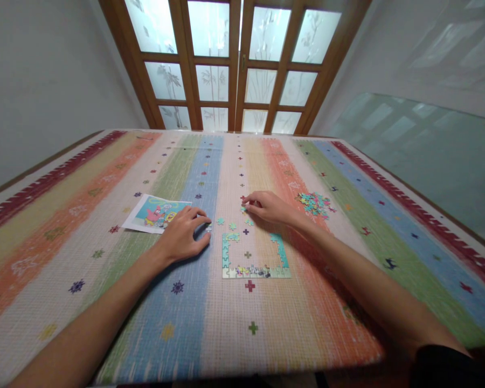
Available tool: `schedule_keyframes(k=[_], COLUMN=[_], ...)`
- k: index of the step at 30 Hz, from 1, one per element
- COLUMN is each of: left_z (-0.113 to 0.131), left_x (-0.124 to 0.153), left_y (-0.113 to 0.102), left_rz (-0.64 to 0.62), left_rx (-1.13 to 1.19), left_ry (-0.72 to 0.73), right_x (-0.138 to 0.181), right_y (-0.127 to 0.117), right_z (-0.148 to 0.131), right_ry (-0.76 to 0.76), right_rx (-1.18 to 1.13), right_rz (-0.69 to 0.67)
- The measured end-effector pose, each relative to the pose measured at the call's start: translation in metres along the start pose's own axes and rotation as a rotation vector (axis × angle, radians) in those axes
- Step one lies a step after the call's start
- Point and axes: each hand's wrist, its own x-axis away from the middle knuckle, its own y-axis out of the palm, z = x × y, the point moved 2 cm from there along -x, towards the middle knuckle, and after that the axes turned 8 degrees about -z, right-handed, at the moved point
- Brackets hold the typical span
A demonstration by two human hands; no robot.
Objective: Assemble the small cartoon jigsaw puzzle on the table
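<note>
My left hand point(184, 233) rests on the cloth with thumb and fingers apart, holding nothing. It lies over the right edge of a printed cartoon picture point(150, 214). My right hand point(269, 207) has its thumb and index fingertips pinched at a small puzzle piece point(243, 209), mostly hidden by them. Just below the fingertips, a few loose teal pieces lie apart, among them one puzzle piece point(232, 226). Nearer to me is a partly joined puzzle border point(225, 256), with its bottom row and both sides linked and a gap along the top.
A heap of loose puzzle pieces point(315, 203) lies right of my right hand, beyond the forearm. The striped tablecloth point(178, 334) covers the table. Wooden doors with glass panes point(212, 81) stand past the far edge, with walls on both sides.
</note>
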Motion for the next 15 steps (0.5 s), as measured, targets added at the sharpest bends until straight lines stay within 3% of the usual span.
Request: schedule_keyframes(k=[15], left_z=[-0.004], left_x=[-0.002], left_y=[0.004], left_rz=[0.004], left_rx=[0.078], left_ry=[-0.017], right_x=[0.013], right_y=[0.001], right_z=[0.007], right_ry=[-0.032], right_rx=[0.010], right_rz=[-0.013])
